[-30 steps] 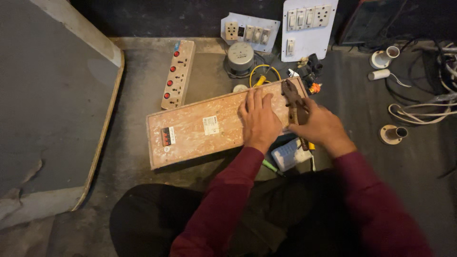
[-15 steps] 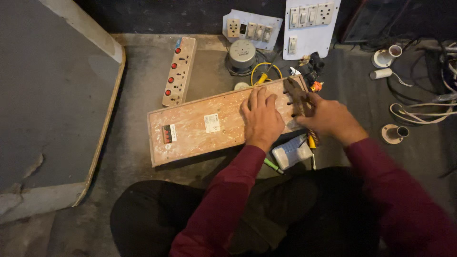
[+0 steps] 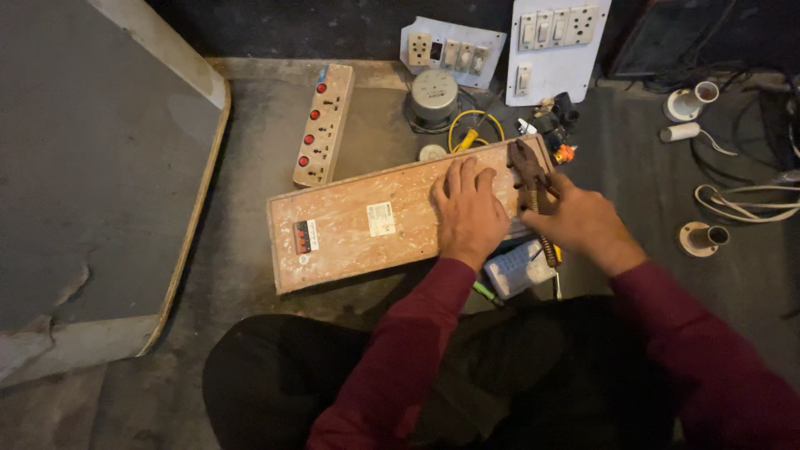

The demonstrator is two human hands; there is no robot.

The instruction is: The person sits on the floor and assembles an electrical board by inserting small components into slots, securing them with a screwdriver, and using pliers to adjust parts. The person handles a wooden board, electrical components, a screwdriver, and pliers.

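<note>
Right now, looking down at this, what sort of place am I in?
Probably an electrician's floor workspace. White switch-and-socket panels lean against the wall, a beige power strip with red switches lies beside a long wooden board, and loose white cables trail nearby. The right hand grips rusty pliers.

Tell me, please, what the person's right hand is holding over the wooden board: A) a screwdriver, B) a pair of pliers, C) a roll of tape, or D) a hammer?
B: the right hand grips a pair of pliers at the end of the wooden board, while the left hand lies flat on it.
</note>
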